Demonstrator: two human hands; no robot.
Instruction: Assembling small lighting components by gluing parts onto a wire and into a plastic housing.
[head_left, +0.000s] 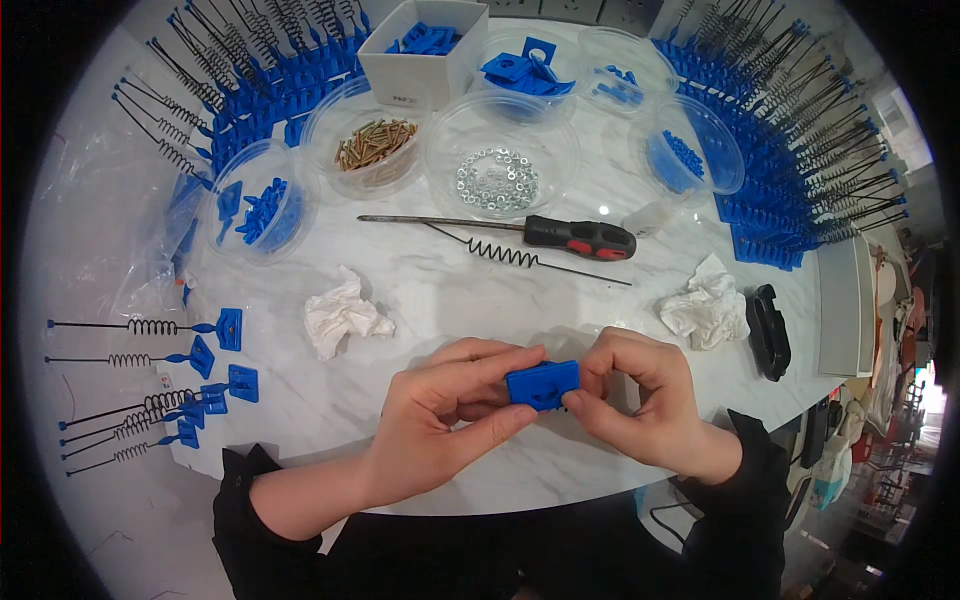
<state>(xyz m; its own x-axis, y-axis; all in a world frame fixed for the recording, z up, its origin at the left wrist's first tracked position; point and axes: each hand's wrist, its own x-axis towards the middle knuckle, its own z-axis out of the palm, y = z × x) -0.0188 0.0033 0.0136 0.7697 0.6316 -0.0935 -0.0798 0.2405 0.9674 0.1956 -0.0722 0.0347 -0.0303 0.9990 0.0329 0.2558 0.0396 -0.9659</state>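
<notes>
Holding a small blue plastic plate [541, 384] between them, both hands were above the near edge of the white marble table [420, 290]. The left hand [440, 410] pinched the left end of the plate with thumb and fingers, and the right hand [640, 400] gripped the right end in the same way. The plate lay with its long axis from left to right, tilted a little up on the right, its broad face turned toward the person. On the far left, finished blue pieces with black springs [140, 400] lay in a row near the table edge. A crumpled tissue [342, 315] was beyond the left hand, then a screwdriver [520, 233] with a black and red handle and a loose spring [520, 255] lay further back. Clear bowls held brass screws [375, 143] and small metal washers [497, 180]. A second tissue [705, 303] and a black object [768, 332] were to the right. Between the hands and the screwdriver the marble was free. Beyond the right table edge the room looked cluttered and unclear.
</notes>
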